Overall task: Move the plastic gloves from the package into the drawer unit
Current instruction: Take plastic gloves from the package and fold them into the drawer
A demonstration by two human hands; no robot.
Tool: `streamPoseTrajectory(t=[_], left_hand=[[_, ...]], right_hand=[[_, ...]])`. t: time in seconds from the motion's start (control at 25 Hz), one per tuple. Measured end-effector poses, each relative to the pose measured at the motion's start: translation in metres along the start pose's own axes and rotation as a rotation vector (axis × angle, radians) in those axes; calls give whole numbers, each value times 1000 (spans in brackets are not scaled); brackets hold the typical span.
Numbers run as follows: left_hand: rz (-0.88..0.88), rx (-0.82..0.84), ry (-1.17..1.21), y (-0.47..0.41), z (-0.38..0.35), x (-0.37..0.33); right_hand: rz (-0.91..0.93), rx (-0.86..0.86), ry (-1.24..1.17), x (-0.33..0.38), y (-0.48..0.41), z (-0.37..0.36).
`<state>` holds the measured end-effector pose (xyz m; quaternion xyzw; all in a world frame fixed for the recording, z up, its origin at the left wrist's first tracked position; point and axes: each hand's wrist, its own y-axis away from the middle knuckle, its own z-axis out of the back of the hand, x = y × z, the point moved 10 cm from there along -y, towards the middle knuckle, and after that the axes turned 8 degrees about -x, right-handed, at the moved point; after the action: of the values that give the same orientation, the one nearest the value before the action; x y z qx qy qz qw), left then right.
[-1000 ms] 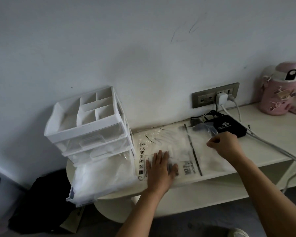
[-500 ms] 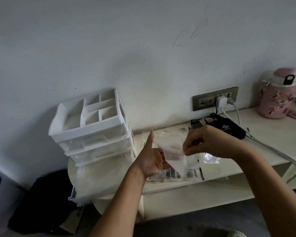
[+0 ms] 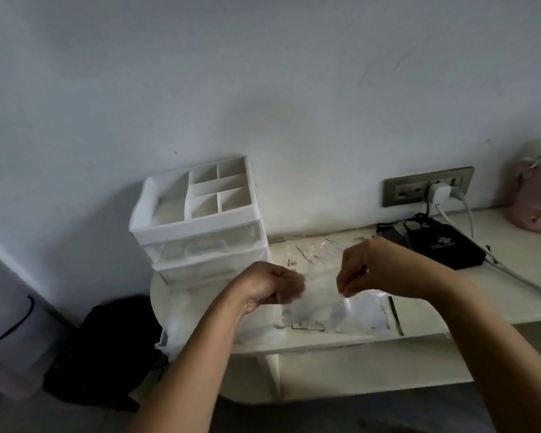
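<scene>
- A plastic glove (image 3: pixel 320 296), thin and see-through, was stretched roughly left to right between the two hands, its long axis near level and its lower part sagging towards the shelf; which end held the fingers could not be told through the blur
- The white shelf (image 3: pixel 425 310) ran along a pale wall (image 3: pixel 263 89); on it the white drawer unit (image 3: pixel 200 220) stood at the left end, its bottom drawer (image 3: pixel 181 332) pulled out with clear film inside
- The clear printed package (image 3: pixel 366 317) lay flat on the shelf just right of the unit; behind it were a black box (image 3: pixel 444 248), a socket plate (image 3: pixel 400 192) with a white charger (image 3: pixel 439 192) plugged in, and a pink bottle (image 3: pixel 534 201) at the far right; a black bag (image 3: pixel 103 348) sat on the floor below
- The left hand (image 3: pixel 272 285) pinched the glove's left edge with curled fingers; the right hand (image 3: pixel 375 270) pinched its right edge likewise; the glove hung between and below both grips, above the package and clear of the drawer
</scene>
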<state>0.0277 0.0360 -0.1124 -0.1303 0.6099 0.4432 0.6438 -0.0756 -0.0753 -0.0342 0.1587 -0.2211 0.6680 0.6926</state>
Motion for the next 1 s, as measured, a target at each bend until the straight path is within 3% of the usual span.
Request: streamPoseTrajectory(t=[0.16,0.28,0.4,0.48,0.76,1.0], left_hand=[[-27,-94,56,6,34,10],[-114,-312,174,10,78,8],[-296,-631,-50,19,134,7],[-376,-758,-163,28,160,12],[-323,-904,-500,37,201,47],[-284,-993,-670,48,198,47]], right_hand=[[28,-28,-2,19,-16,-4],[34,-31,10,36,-30,-13],[31,-146,17,50,-48,-19],[40,-219,-47,61,-57,-29],[237,-27,42,126,-79,-128],[145,79,315,107,-103,-175]])
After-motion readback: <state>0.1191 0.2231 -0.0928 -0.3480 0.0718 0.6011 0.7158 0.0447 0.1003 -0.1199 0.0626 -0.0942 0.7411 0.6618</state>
